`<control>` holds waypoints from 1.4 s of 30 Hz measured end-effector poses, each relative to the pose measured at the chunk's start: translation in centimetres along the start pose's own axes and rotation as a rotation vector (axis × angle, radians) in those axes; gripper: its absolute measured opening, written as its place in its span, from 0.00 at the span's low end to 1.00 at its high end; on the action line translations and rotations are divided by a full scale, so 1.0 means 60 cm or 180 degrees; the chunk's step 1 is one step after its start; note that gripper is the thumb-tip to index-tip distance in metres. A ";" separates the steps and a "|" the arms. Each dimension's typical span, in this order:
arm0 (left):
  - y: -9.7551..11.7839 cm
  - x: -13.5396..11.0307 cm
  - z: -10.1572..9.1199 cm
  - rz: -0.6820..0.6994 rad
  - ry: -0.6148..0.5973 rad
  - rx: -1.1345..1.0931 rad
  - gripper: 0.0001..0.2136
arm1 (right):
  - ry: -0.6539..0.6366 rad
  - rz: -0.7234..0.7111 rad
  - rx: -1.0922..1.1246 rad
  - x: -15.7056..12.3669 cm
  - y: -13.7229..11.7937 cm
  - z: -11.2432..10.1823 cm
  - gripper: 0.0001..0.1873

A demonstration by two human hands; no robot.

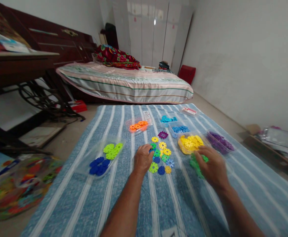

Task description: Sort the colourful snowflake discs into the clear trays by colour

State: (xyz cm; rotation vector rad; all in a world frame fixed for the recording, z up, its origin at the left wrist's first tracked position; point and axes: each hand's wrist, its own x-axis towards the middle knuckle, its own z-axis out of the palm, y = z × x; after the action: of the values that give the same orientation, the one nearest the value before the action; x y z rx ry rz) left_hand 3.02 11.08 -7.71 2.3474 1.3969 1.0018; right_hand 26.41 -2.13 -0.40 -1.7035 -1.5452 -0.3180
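Head cam: our tub of purple pieces (pixel 232 149) sat near the table's (pixel 89 200) right edge, striped cloth (pixel 166 205) between our arms. Left hand (pixel 143 158) pinched a blue piece (pixel 151 150) beside the loose pieces (pixel 165 158); right hand (pixel 211 166) over green ones (pixel 196 166), grip unclear.

We count two hands, one left hand (pixel 143 159) and one right hand (pixel 213 165). Loose, we find one purple disc (pixel 163 135), one lime disc (pixel 153 167), one pale-blue disc (pixel 170 163) and two navy discs (pixel 161 170). The heaped pieces (pixel 192 143) overlap too much for us to number.
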 end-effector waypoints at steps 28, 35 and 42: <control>0.005 0.000 -0.005 -0.0149 -0.0074 0.0330 0.10 | -0.1628 -0.0018 -0.1159 -0.034 -0.110 0.158 0.12; 0.004 0.000 -0.004 -0.0075 -0.0068 0.0299 0.10 | -0.0961 -0.0470 -0.0650 -0.048 -0.087 0.167 0.12; -0.007 0.004 0.000 0.0042 -0.0022 0.0279 0.12 | -0.0410 -0.0732 0.0018 -0.047 -0.092 0.157 0.13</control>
State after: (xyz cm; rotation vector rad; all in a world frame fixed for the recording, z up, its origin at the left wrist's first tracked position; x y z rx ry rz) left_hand 2.82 11.48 -7.80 2.4226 1.4529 0.9535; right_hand 17.75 1.98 -6.25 -1.5696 -1.8405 -0.3256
